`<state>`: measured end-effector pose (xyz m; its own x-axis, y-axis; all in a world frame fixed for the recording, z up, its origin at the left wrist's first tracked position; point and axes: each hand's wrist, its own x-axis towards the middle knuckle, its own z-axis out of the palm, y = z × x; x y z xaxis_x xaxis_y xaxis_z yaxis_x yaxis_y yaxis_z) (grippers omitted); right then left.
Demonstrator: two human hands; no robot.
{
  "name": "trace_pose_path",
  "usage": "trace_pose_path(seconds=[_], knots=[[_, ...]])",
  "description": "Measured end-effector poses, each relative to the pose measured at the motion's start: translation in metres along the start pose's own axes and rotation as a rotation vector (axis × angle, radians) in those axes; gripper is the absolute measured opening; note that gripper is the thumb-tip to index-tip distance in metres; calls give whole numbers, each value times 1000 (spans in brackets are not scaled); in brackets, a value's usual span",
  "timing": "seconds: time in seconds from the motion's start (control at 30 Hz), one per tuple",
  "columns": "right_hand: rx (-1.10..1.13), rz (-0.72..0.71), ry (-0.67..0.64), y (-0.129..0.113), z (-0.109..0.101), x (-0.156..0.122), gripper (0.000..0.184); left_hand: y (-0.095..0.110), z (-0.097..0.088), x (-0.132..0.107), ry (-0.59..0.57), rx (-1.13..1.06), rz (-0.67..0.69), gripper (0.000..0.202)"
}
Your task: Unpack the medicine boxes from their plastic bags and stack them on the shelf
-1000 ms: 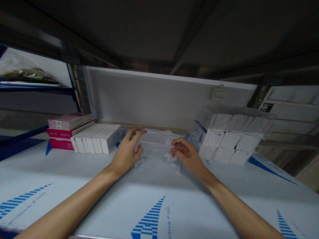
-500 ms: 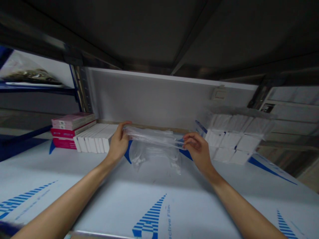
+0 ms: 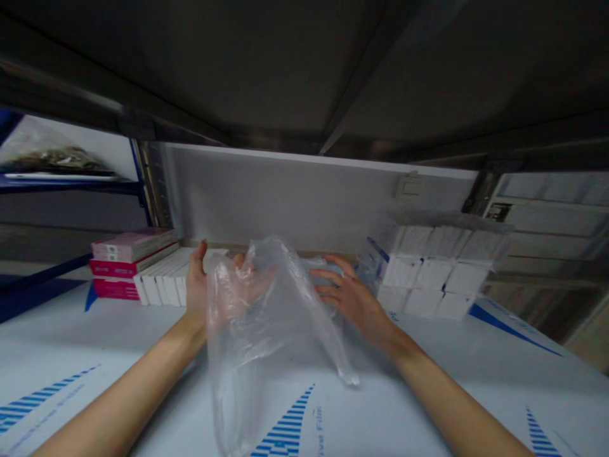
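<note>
Boxed stock along a pale, blue-printed shelf surface (image 3: 157, 406).
Pink boxes (image 3: 118, 268) are stacked at left, beside a row of white boxes (image 3: 162, 285); a plastic-wrapped block (image 3: 435, 276) of more stands right, near the wall switch (image 3: 410, 188). The far-left rack (image 3: 85, 188) holds a bag (image 3: 57, 155), contents seemingly brownish but blurred.

One head-worn camera is looking forward and down from the person's viewpoint, facing a pale wall (image 3: 285, 200) mid-frame, taking in a dark overhead shelf (image 3: 266, 70) across the top and the surface (image 3: 390, 412) below, and viewing the hands (image 3: 354, 303) from close behind.
</note>
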<state>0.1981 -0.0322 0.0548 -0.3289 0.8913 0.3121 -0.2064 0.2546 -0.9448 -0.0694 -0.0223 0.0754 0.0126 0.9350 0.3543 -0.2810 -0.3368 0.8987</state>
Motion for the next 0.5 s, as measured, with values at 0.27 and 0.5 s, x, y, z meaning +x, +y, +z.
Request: trace_pose_path(seconds=[0.27, 0.5], knots=[[-31, 88, 96, -2, 5, -11, 94, -19, 9, 5, 1, -167, -310, 39], [-143, -1, 205, -28, -20, 28, 72, 0, 20, 41, 18, -176, -113, 65]])
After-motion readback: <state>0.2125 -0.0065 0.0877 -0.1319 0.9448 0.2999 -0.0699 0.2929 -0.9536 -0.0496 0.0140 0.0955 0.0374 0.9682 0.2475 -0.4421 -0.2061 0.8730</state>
